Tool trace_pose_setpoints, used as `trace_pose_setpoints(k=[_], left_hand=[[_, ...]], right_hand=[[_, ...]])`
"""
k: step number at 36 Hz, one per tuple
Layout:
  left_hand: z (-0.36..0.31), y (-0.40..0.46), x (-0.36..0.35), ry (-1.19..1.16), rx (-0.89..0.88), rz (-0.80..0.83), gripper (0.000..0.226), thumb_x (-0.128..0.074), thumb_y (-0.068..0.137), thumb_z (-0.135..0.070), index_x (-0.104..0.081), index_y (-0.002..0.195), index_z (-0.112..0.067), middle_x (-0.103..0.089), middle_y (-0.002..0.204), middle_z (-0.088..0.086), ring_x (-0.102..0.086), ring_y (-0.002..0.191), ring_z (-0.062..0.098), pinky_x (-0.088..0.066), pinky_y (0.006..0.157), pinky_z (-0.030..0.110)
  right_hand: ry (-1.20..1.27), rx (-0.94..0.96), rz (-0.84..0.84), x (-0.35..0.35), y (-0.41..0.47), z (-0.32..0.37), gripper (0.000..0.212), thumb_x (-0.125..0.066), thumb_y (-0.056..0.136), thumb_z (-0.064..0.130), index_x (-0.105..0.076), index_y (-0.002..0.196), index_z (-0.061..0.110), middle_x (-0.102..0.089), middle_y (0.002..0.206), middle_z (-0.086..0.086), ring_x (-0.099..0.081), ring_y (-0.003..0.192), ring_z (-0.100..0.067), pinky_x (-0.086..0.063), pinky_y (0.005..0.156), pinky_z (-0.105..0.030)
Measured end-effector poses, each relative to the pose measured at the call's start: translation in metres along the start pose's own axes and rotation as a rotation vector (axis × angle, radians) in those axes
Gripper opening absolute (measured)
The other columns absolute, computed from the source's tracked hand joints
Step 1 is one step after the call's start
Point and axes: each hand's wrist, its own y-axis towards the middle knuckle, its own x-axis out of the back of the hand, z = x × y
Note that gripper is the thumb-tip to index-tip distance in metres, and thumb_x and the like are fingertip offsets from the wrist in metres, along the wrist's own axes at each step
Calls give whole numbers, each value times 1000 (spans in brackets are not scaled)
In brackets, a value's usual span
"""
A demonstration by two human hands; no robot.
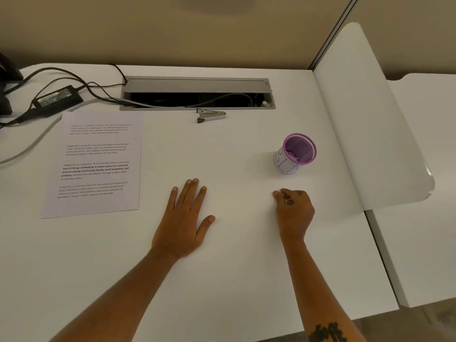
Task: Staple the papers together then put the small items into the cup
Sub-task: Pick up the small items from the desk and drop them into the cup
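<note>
The printed papers (96, 164) lie flat on the left of the white desk (222, 149). A small silver stapler (211, 115) sits at the back, just in front of the cable tray. A purple mesh cup (296, 152) with a white paper wrap stands to the right, with small items visible inside it. My left hand (183, 218) rests flat on the desk, fingers spread, holding nothing. My right hand (293, 208) is below the cup, its fingers curled down onto the desk; a small pale thing shows at the fingers, but what it is cannot be made out.
An open cable tray (197, 93) with a grey lid runs along the back. A black power adapter (58, 98) and cables lie at the back left. A white divider panel (370, 119) stands on the right, and the desk edge drops off beyond it.
</note>
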Motion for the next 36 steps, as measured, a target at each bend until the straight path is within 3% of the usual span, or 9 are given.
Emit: trace_pose_setpoints(k=[6, 19, 24, 30, 36], left_hand=[[-1, 0, 1, -5, 0, -4, 77, -23, 110, -61, -15, 171, -14, -6, 181, 10, -1, 168, 25, -15, 135, 56], [-1, 0, 2, -13, 2, 7, 77, -23, 110, -61, -15, 171, -14, -6, 181, 10, -2, 168, 25, -15, 134, 56], [-1, 0, 2, -8, 3, 13, 78, -22, 110, -62, -15, 171, -14, -6, 181, 10, -2, 168, 25, -16, 134, 57], [-1, 0, 2, -6, 8, 17, 78, -22, 110, -62, -14, 171, -14, -5, 181, 10, -2, 168, 25, -16, 134, 56], [-1, 0, 2, 4, 9, 25, 78, -22, 110, -62, -13, 171, -15, -5, 181, 10, -1, 168, 25, -16, 134, 56]], right_hand=[[-54, 27, 38, -2, 5, 1, 10, -82, 88, 20, -83, 94, 12, -73, 88, -1, -67, 78, -19, -44, 70, -20], [-195, 149, 34, -14, 2, 6, 8, -69, 92, -1, -76, 88, 2, -72, 87, -12, -64, 83, -29, -50, 73, -32], [-253, 151, 36, -19, 3, 5, 9, -67, 90, -4, -70, 83, 0, -68, 83, -15, -61, 78, -33, -51, 67, -40], [-342, 158, 68, -20, 2, 8, 10, -65, 91, -4, -65, 83, 1, -64, 83, -16, -58, 77, -35, -49, 65, -44], [-378, 186, 104, -18, 4, 8, 14, -62, 93, -5, -59, 82, 3, -60, 81, -15, -54, 76, -34, -38, 65, -39]])
